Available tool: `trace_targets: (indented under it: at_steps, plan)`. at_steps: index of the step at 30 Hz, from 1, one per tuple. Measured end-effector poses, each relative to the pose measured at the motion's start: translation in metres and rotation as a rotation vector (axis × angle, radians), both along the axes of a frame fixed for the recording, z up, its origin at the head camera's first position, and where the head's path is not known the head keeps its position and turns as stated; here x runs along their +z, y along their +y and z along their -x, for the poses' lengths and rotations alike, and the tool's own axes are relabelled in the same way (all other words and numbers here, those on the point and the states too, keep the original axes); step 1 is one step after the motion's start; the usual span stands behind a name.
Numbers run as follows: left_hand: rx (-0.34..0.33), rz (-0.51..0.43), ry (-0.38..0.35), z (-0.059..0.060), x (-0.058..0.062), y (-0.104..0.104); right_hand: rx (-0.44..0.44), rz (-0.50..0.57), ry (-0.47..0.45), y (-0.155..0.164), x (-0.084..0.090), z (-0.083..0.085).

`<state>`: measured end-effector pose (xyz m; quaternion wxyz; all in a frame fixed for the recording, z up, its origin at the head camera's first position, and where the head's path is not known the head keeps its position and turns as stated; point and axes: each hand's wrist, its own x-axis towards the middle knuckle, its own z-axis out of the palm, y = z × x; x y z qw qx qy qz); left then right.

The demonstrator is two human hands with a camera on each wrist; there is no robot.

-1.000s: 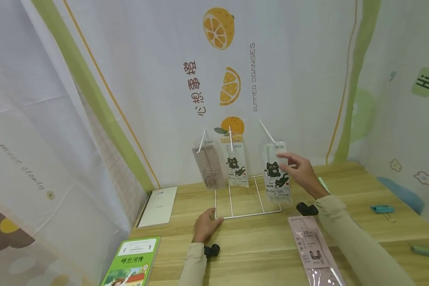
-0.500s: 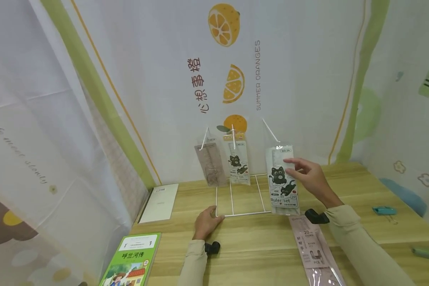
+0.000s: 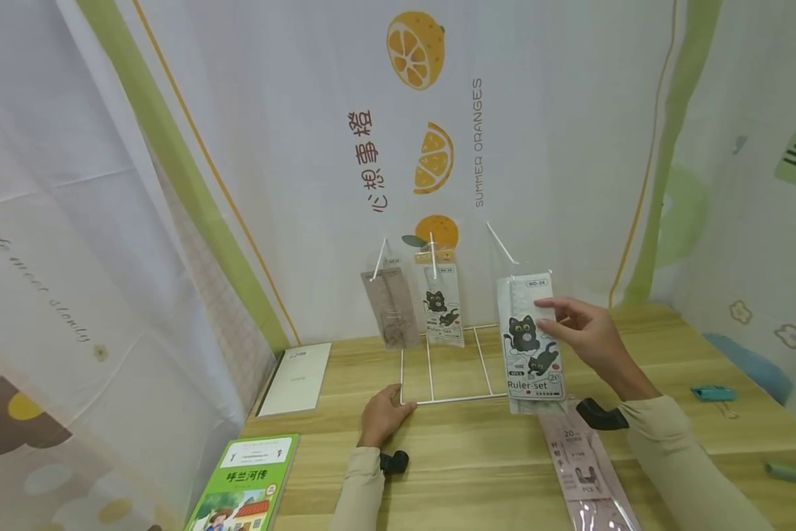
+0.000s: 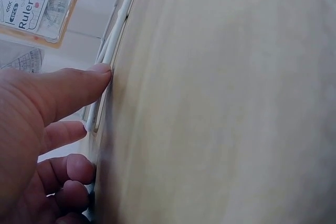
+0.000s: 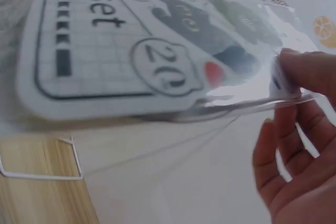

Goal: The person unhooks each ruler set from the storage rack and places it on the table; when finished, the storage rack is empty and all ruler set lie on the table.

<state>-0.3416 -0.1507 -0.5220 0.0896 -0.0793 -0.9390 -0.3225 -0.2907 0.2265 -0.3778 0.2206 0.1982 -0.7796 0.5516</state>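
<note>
Here | right hand [image 3: 586,335] pinches ruler set pack [image 3: 532,339] | left wrist view alone: left hand [image 4: 37,129] fingers spread, touching wire rack [image 4: 113,40]

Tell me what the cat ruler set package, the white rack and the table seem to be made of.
Cat ruler set package: clear glossy plastic sleeve, judging by glare and see-through edges, with what looks like a printed paper card inside.
White rack: thin rods, probably metal wire with a white coating.
Table: light wood grain, matte; solid wood or laminate cannot be told.
</note>
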Motion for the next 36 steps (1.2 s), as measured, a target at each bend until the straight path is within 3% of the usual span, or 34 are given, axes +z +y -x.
trace_targets:
  at_steps: [5, 9, 15, 19, 24, 28, 36]
  plan:
    - [0.003, 0.008, 0.005, 0.001, 0.0, -0.001, 0.048, -0.023, -0.106, 0.0, -0.007, -0.012]
    - [-0.003, 0.003, 0.011, 0.001, -0.001, -0.001, 0.115, -0.016, -0.296, 0.002, -0.024, -0.017]
    - [0.0, -0.012, 0.019, 0.003, 0.001, -0.002, 0.17, -0.035, -0.554, -0.006, -0.067, -0.017]
    - [-0.006, -0.006, 0.004, 0.003, 0.0, -0.002, 0.185, -0.028, -0.657, -0.013, -0.095, -0.021]
    - [-0.005, -0.008, -0.013, 0.002, -0.002, -0.001, 0.244, 0.008, -0.662, -0.018, -0.111, -0.026]
    - [-0.006, -0.017, -0.016, 0.002, -0.002, 0.0, 0.244, -0.054, -0.613, -0.021, -0.114, -0.027]
    - [-0.002, -0.002, -0.007, 0.001, 0.0, 0.0, 0.071, -0.313, -0.525, -0.03, -0.115, -0.029]
